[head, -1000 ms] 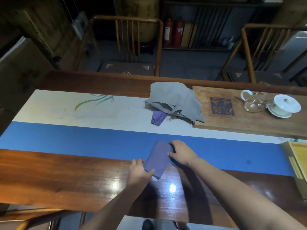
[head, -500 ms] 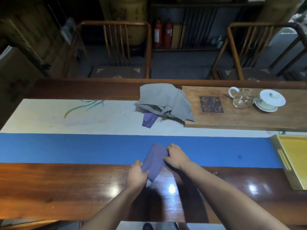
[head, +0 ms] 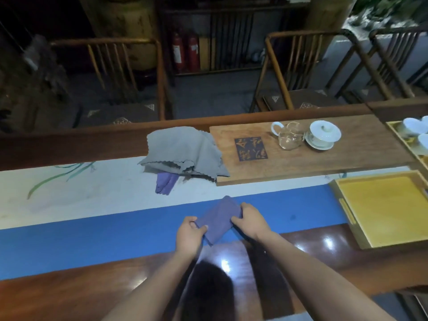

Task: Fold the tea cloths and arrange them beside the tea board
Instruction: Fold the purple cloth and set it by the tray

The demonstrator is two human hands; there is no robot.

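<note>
A folded purple tea cloth (head: 218, 217) lies slantwise on the blue strip of the table runner (head: 92, 232). My left hand (head: 188, 235) pinches its near left edge, thumb on top. My right hand (head: 251, 220) grips its right edge with curled fingers. Farther back, a crumpled grey cloth (head: 183, 150) lies against the left end of the wooden tea board (head: 361, 149). Another purple cloth (head: 165, 183) pokes out from under the grey one.
On the tea board stand a glass pitcher (head: 289, 137) and a white lidded cup (head: 324, 135). A yellow tray (head: 384, 209) sits at the right, with white cups (head: 416, 130) behind it. Two wooden chairs (head: 129, 72) stand beyond the table.
Both hands have closed in on the folded purple cloth, taking its two edges and shifting it a little away from me onto the blue strip. The camera view has swung right.
</note>
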